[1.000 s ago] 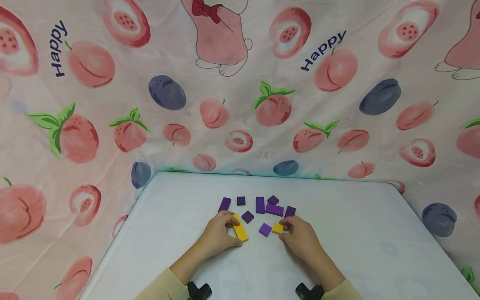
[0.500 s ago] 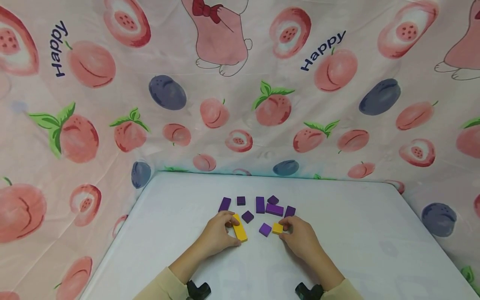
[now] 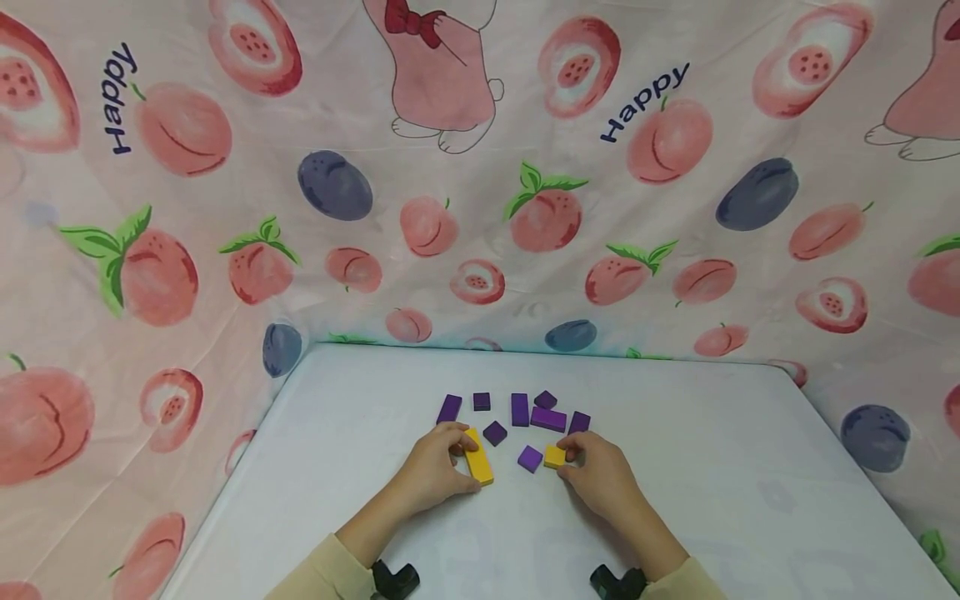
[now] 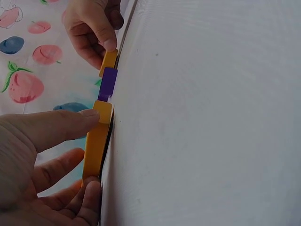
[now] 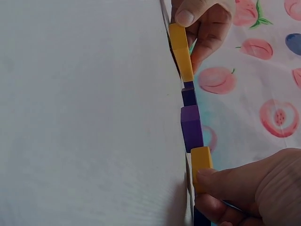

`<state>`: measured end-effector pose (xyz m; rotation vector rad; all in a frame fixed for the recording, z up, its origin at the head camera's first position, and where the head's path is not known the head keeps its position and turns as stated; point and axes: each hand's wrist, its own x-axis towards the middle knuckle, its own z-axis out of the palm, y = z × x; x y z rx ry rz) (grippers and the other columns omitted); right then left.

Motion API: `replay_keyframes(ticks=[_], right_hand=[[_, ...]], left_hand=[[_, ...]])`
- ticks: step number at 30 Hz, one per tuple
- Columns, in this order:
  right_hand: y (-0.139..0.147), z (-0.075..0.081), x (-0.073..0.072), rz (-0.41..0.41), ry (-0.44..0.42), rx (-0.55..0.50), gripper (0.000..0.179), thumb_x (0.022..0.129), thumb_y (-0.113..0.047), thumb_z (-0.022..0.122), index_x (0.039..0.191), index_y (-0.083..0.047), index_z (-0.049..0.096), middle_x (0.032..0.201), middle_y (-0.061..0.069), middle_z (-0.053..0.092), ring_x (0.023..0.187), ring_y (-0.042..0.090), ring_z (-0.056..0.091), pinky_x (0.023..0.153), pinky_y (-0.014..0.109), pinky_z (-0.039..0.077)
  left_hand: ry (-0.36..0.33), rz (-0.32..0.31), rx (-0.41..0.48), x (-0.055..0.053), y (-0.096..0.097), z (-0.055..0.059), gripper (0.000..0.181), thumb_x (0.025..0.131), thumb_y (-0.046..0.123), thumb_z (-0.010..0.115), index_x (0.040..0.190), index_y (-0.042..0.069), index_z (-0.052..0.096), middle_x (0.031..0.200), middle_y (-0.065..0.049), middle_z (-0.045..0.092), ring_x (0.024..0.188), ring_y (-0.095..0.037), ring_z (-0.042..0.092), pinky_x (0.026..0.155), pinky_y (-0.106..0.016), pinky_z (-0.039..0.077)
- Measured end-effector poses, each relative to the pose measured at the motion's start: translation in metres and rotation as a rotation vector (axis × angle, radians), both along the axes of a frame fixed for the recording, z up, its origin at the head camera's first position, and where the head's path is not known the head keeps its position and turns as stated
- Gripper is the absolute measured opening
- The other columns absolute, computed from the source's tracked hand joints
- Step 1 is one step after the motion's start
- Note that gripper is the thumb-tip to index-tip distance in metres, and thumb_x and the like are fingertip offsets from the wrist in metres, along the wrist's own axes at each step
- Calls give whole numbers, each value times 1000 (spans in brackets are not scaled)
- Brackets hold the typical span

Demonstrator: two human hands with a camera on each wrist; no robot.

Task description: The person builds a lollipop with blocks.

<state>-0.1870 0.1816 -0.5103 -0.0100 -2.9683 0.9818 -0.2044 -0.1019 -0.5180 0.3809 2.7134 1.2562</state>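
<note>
My left hand (image 3: 431, 471) holds a long yellow block (image 3: 480, 461) by its ends, thumb at the near end and fingers at the far end. The block lies slantwise on the white table. To the right, my right hand (image 3: 606, 477) pinches a small yellow block (image 3: 554, 457) between thumb and finger. A purple cube (image 3: 529, 459) sits just left of that small block, between the hands. Seen from the right wrist, the purple cube (image 5: 191, 128) stands between the small yellow block (image 5: 201, 162) and the long one (image 5: 181, 49).
Behind the hands lie several purple blocks, among them an upright-lying bar (image 3: 520, 409), a crosswise bar (image 3: 548, 418) and a dark cube (image 3: 495, 433). Another purple block (image 3: 449, 408) is just beyond the left fingers. A fruit-print cloth (image 3: 480, 208) hangs behind the white table (image 3: 750, 500).
The left hand and the long yellow block have shifted very slightly left. The right hand keeps its hold on the small yellow block, and the purple blocks look unmoved.
</note>
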Motion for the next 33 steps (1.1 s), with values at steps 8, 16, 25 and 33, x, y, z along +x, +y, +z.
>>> replay_keyframes(ticks=[8,16,25,33], right_hand=[[-1,2,2,1,5,1,31,87,-7,87,116,-11,77,96,-2,68,90,18,59,87,40,53],[-2,5,5,-2,-8,-18,32,87,-7,87,117,-12,77,98,-1,69,91,19,59,87,40,53],[-5,7,9,5,10,-27,33,86,-7,88,117,-13,77,98,-1,69,92,18,60,87,40,53],[-10,10,13,14,30,-40,32,85,-6,88,114,-13,77,97,-2,70,91,18,60,86,38,52]], left_hand=[[14,-3,0,4,-1,4,43,72,18,99,108,18,75,150,-4,62,114,-17,62,102,-40,54],[21,-20,0,9,-4,6,43,73,17,99,109,18,75,150,-4,62,114,-16,63,104,-40,55],[11,-32,2,15,-5,11,43,73,17,98,109,19,75,150,-3,61,114,-16,62,102,-37,55],[11,-41,10,19,-6,12,44,72,16,99,108,19,75,151,-2,61,114,-15,61,98,-32,54]])
